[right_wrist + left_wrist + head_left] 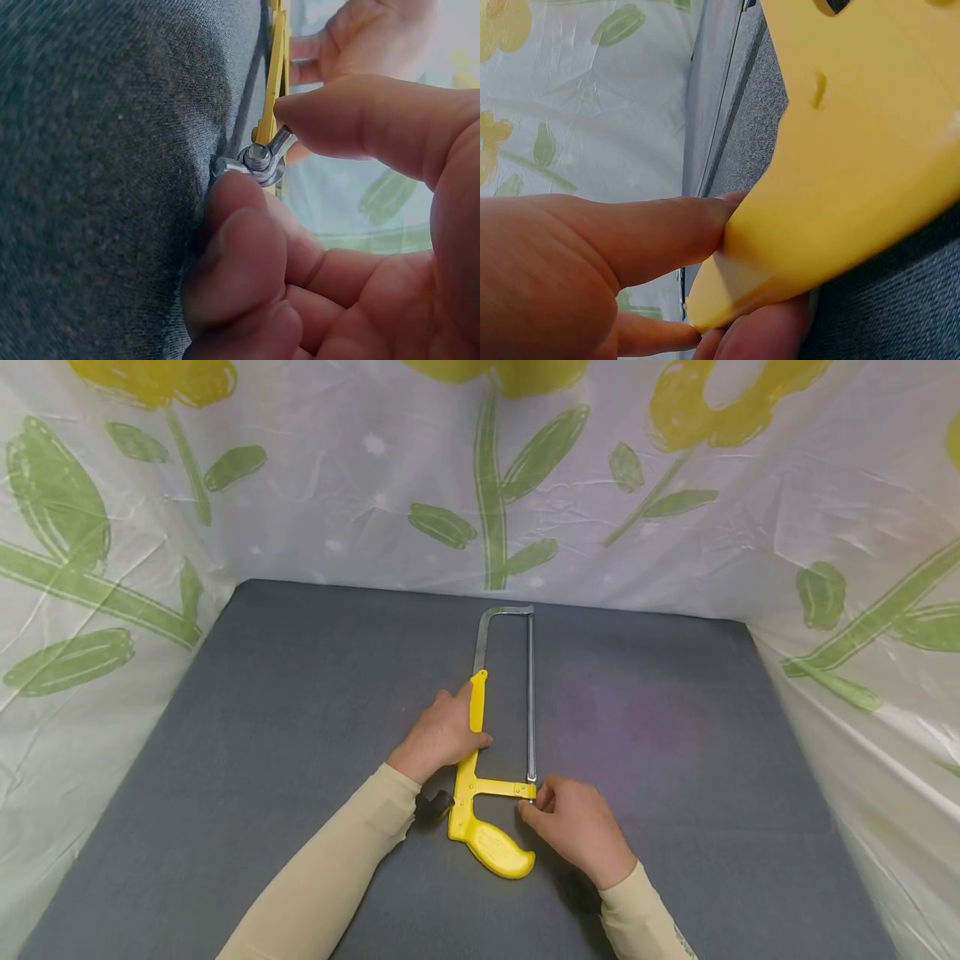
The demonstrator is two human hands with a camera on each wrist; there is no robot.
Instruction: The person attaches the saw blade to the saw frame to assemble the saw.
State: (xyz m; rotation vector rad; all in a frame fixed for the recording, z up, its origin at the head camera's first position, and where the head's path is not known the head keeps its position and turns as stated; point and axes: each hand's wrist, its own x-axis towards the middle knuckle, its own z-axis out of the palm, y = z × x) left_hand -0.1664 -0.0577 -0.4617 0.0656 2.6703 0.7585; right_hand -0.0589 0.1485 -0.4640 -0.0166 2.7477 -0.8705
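At the hacksaw, fingers pinch the wing nut.

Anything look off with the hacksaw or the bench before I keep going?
Nothing stands out. The hacksaw lies flat on the grey mat, blade straight in its frame. The left hand holds the yellow frame; the right hand pinches the wing nut.

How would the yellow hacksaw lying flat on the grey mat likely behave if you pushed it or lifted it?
The hacksaw lies flat, so it would probably slide, not roll. Its metal frame looks rigid. Lifted by the handle, it may tip forward.
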